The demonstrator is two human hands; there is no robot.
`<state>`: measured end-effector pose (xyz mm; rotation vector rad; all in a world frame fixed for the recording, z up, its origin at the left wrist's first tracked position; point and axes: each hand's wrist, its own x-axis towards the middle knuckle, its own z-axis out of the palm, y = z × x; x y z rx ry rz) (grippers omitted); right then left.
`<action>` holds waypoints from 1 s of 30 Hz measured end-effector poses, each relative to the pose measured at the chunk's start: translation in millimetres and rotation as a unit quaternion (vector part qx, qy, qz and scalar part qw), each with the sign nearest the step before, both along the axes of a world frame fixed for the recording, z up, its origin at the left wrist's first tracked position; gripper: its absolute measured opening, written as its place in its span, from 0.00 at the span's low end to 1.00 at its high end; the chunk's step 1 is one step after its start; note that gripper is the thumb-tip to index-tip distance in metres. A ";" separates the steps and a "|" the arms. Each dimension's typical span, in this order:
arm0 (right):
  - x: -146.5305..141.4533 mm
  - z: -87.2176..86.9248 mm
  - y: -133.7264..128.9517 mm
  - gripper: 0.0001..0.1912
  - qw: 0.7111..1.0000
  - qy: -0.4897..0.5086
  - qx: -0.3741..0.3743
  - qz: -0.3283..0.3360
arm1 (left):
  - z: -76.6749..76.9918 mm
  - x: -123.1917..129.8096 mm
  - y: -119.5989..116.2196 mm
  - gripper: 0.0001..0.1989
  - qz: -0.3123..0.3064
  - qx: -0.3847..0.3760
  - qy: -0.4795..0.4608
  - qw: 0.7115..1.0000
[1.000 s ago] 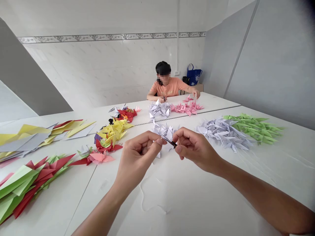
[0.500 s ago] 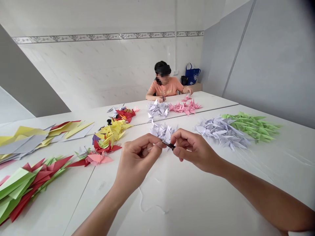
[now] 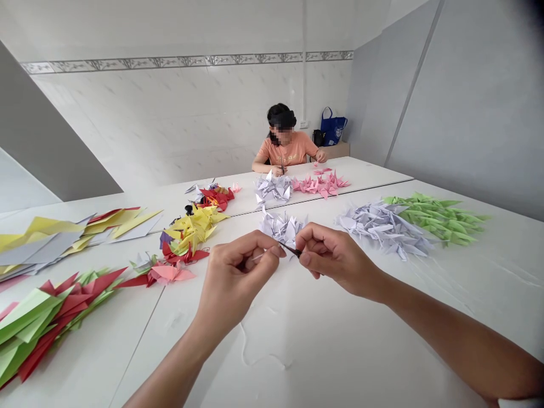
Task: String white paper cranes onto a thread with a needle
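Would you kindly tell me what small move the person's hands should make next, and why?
Probably ease the thin white thread in the left hand towards the tip of the slim black tool in the right hand. The two hands are close together, and the thread seems pinched right beside that tip.

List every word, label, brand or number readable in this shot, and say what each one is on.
No text is legible anywhere in view.
The blue tote bag by the far wall has a white emblem, too small and blurred to read.
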<state>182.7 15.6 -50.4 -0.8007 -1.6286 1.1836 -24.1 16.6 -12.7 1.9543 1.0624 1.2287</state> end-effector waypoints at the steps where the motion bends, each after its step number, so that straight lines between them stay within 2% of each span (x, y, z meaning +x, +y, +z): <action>1: 0.0 0.2 0.3 0.14 1.000 0.000 0.000 0.001 | 0.1 -0.3 0.1 0.07 -0.002 -0.002 0.001 1.000; 6: -0.5 1.0 0.3 0.15 1.000 -0.001 -0.005 0.007 | 1.0 1.6 -3.1 0.08 0.015 -0.010 -0.015 1.000; 11: 0.6 2.9 -0.1 0.16 1.000 0.015 -0.012 0.013 | 3.0 -0.6 -2.1 0.08 0.004 -0.016 -0.005 1.000; 15: 12.9 7.1 3.4 0.23 0.993 0.052 -0.035 0.103 | 8.2 -9.6 3.0 0.08 0.015 0.002 -0.057 0.998; 18: 25.2 5.2 4.1 0.21 0.980 -0.070 -0.091 0.162 | 14.4 -17.4 6.1 0.10 0.050 0.012 -0.139 0.989; 21: 32.8 -10.1 -2.6 0.15 0.926 -0.293 -0.131 0.199 | 20.9 -24.7 8.3 0.10 0.064 0.032 -0.180 0.981; 24: 34.5 -39.0 -17.9 0.12 0.878 -0.443 -0.076 0.164 | 25.2 -30.0 9.8 0.10 0.069 0.050 -0.193 0.978; 27: 33.6 -68.8 -35.1 0.10 0.870 -0.474 -0.033 0.128 | 25.6 -32.3 10.1 0.10 0.064 0.038 -0.184 0.980; 30: 32.5 -82.1 -45.4 0.09 0.874 -0.475 -0.016 0.099 | 23.1 -31.4 8.9 0.09 0.052 0.020 -0.170 0.984</action>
